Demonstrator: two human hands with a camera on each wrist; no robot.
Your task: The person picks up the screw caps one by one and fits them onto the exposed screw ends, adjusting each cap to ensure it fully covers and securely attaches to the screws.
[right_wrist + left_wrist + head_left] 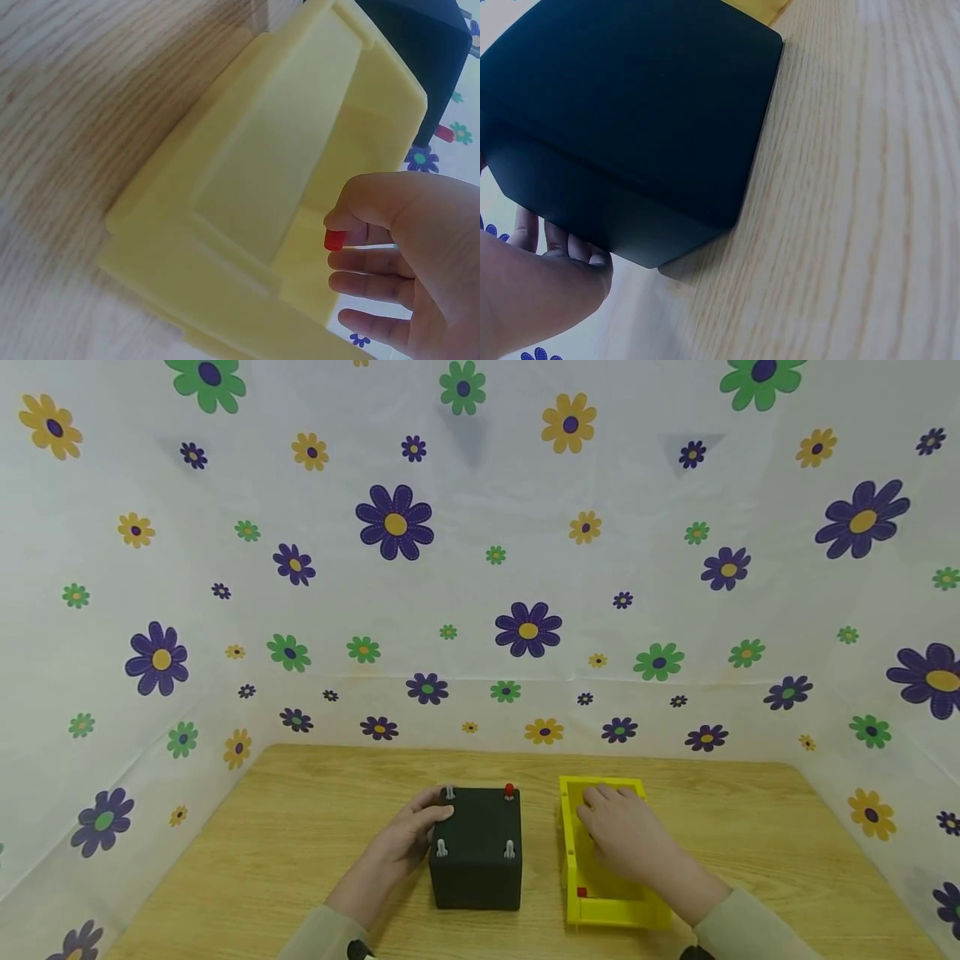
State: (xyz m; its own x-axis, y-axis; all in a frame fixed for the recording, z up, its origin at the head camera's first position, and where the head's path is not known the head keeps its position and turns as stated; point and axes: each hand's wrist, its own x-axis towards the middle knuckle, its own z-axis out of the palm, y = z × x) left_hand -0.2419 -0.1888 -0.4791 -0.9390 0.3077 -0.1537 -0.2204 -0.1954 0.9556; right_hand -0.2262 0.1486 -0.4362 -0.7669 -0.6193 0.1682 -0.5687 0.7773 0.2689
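A black box (480,822) stands on the table with metal toggle switches at its top corners. A red cap (509,790) covers the far right one. My left hand (411,833) holds the box's left side, thumb over the top edge and fingers round the far side. Over the yellow bin (611,912), to the right of the box, is my right hand (628,833). Its thumb and forefinger pinch a small red cap (334,239), as the right wrist view shows. Another red cap (582,892) lies in the bin's near left corner.
The wood-grain table (322,793) carries the box and the bin side by side, with a narrow gap between them. A white sheet (465,585) printed with flowers hangs behind the table and along both sides.
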